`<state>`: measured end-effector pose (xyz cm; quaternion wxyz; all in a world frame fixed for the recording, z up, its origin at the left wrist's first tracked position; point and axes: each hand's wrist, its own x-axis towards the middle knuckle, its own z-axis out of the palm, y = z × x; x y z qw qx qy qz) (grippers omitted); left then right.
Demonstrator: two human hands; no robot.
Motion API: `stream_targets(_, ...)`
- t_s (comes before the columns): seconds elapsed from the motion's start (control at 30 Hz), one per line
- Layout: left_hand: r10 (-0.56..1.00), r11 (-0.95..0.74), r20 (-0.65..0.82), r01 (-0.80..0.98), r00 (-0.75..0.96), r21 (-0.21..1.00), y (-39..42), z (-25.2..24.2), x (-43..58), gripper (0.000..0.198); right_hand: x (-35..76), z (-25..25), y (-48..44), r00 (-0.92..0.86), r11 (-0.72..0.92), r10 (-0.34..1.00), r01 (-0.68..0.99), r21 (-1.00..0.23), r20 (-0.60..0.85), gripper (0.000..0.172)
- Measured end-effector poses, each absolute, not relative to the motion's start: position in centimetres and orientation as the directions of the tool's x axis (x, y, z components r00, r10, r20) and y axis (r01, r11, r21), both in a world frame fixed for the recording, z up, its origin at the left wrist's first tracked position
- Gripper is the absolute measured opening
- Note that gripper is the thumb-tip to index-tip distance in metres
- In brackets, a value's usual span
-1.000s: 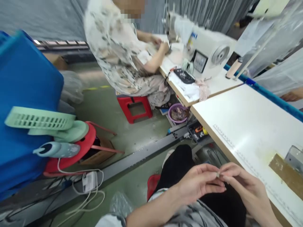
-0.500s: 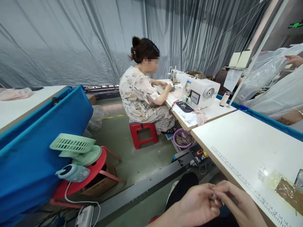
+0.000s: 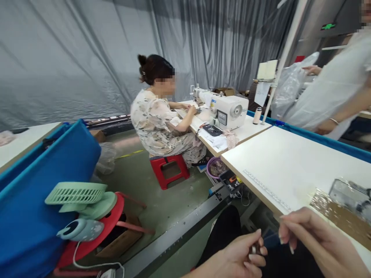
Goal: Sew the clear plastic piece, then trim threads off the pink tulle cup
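Observation:
My left hand [image 3: 236, 255] is low in the middle of the view, above my dark-clothed lap [image 3: 223, 235]. Its fingers curl round something small with a pale glint, mostly hidden and too small to name. To its right, by the edge of the white table [image 3: 269, 154], my right hand [image 3: 319, 237] has thumb and forefinger pinched together. Whatever is in that pinch, if anything, cannot be made out. A gap separates the two hands. Beyond the right hand, a brown piece with shiny clear wrapping [image 3: 339, 216] lies on the table beside a clear-and-grey object [image 3: 350, 195].
A co-worker [image 3: 156, 119] sits on a red stool [image 3: 171, 170] at a white sewing machine [image 3: 228, 110]. Another person [image 3: 333, 92] stands at right with clear plastic. At left, a round red stool [image 3: 107, 227] bears a green fan [image 3: 77, 193] and a blue bottle [image 3: 82, 230].
My hands were together at the fingertips and are now apart, the right one moved up and right. The view has turned right, and the standing person shows more.

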<state>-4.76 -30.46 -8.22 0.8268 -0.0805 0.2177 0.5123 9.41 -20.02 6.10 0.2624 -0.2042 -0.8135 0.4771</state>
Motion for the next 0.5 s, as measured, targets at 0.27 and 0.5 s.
stream_targets(0.27,0.827,0.401,-0.447,-0.915,0.341,0.045,-29.8,-5.4,-5.9,0.037,12.9,11.2,-18.5,-0.404,0.393,0.829,-0.073,-0.917,0.387,0.015)
stream_targets(0.5,0.827,0.459,-0.438,-0.873,0.352,0.166,-28.1,-2.8,-6.4,0.036,16.5,12.5,-17.0,-0.158,0.388,0.896,-0.176,-0.904,0.416,0.021)
